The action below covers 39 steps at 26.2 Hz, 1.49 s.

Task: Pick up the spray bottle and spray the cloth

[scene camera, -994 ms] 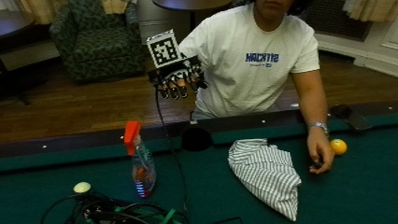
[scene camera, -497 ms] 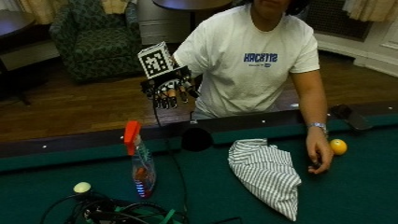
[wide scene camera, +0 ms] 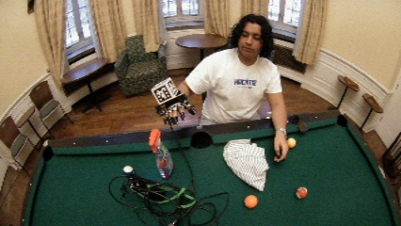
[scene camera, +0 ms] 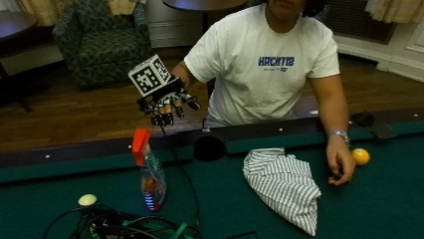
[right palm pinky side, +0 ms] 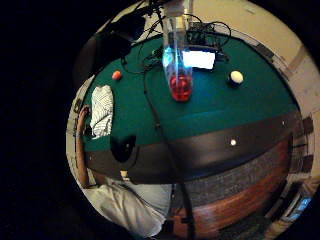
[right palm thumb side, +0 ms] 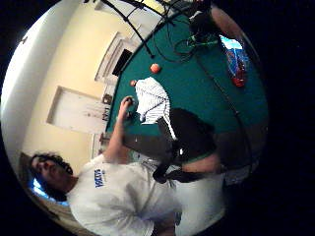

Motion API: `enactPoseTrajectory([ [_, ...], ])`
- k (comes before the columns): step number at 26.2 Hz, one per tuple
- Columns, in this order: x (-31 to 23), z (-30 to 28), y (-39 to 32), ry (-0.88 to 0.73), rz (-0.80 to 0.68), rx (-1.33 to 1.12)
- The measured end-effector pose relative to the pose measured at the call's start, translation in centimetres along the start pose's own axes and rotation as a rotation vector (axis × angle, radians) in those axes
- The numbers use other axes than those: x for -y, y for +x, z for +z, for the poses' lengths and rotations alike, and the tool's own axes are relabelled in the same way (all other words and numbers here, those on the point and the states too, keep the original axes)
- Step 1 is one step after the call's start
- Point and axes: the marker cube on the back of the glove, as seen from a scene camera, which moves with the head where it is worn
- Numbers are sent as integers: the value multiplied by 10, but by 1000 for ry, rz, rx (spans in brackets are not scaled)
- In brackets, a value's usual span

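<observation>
since a second ago the gloved right hand [scene camera: 167, 105] has drifted sideways, away from the person's chest and toward the side where the spray bottle [scene camera: 150, 174] stands; bottle and cloth [scene camera: 285, 184] lie just as they did.

outside view: the grip hangs in the air beyond the tabletop [scene camera: 218, 199] rail, palm down, its fingers apart and loosely drooping, holding nothing. the spray bottle stands upright on the green felt below and a little forward of the grip, orange trigger head uppermost, well clear of the fingertips. the striped cloth lies crumpled farther off, toward the person's bare hand [scene camera: 342, 167], which rests on the felt by a yellow ball [scene camera: 360, 156].

little finger side palm view: the bottle [right palm pinky side: 177, 60] shows standing on the felt out ahead of the palm, with nothing of the hand around it; the cloth [right palm pinky side: 101, 111] lies off to one side of it.

thumb side palm view: the cloth [right palm thumb side: 152, 101] shows near the bare hand, the bottle [right palm thumb side: 235, 61] far from it across the felt.

wide outside view: the grip [wide scene camera: 173, 109] hovers above the rail, the bottle [wide scene camera: 160, 154] under and ahead of it, a tangle of cables [wide scene camera: 169, 200] beyond.

my judgement: the reach is under way and the pick-up not yet made; the hand needs to come down onto the bottle's neck.
</observation>
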Motion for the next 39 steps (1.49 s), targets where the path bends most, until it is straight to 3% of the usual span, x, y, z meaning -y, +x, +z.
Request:
enactPoseTrajectory([
  [20,18,4,89,87,235,442],
  [39,97,10,105,19,200,632],
])
